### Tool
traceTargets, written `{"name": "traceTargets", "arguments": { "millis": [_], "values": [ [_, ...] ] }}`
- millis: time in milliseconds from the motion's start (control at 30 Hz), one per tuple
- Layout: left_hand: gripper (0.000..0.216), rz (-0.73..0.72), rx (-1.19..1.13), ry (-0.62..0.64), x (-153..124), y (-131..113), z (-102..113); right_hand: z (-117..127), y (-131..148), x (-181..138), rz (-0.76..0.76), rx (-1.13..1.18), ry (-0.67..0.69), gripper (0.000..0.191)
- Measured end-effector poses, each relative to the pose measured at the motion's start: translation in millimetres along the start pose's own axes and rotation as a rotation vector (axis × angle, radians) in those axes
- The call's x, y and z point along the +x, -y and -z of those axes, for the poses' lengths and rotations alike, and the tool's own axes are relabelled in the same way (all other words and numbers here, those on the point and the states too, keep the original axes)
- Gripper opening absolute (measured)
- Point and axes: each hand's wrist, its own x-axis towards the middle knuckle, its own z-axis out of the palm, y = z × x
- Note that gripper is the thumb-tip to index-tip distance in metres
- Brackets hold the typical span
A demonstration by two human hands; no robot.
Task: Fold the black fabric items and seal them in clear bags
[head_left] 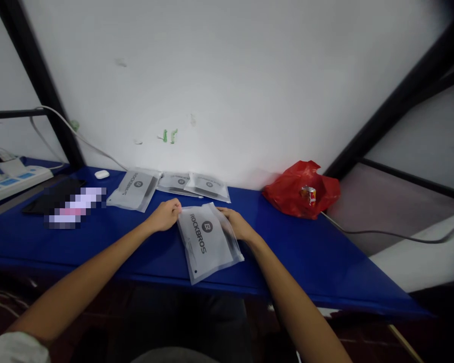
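A frosted plastic zip bag (196,244) printed ROCKBROS is at the front of the blue table, its near end by the edge. At its upper left corner my left hand (167,214) is closed, pinching the plastic. My right hand (236,224) is at the bag's right side, where the zip edge runs, with bent fingers gripping near the upper corner. Its fingertips are partly hidden by the bag. I cannot tell whether they are inside or behind it. Something dark shows through along the zip side.
Similar ROCKBROS bags lie behind: one at the left (130,189), two overlapping (210,186) by the wall. A red plastic bag (295,194) with a small packet stands right. At left are a white earbud case (102,174), a black flat object (53,196) and a power strip (18,179).
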Motion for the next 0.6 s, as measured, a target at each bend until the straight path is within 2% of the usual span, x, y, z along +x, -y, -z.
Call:
{"name": "traceTargets", "arguments": {
  "millis": [100, 167, 300, 467, 600],
  "values": [
    [0.014, 0.014, -0.010, -0.080, -6.4, 4.6, 10.4, -2.3, -4.7, -0.1, -0.143, -0.046, -0.060, 0.008],
    [0.013, 0.045, -0.002, -0.126, -9.5, 12.5, 23.0, -3.7, -7.0, 0.3, -0.187, -0.082, -0.090, 0.011],
    [0.015, 0.137, 0.088, -0.233, -10.4, 40.0, 64.8, -4.8, -11.9, 1.8, -0.235, -0.154, -0.140, 0.014],
    [0.020, 0.260, 0.106, -0.239, 4.1, 80.3, 121.4, -3.5, -19.0, 2.4, -0.277, -0.194, -0.152, 0.013],
    [0.020, 0.339, 0.099, -0.235, 23.2, 95.0, 135.6, -3.2, -19.5, 1.9, -0.302, -0.171, -0.164, 0.011]
  ]
}}
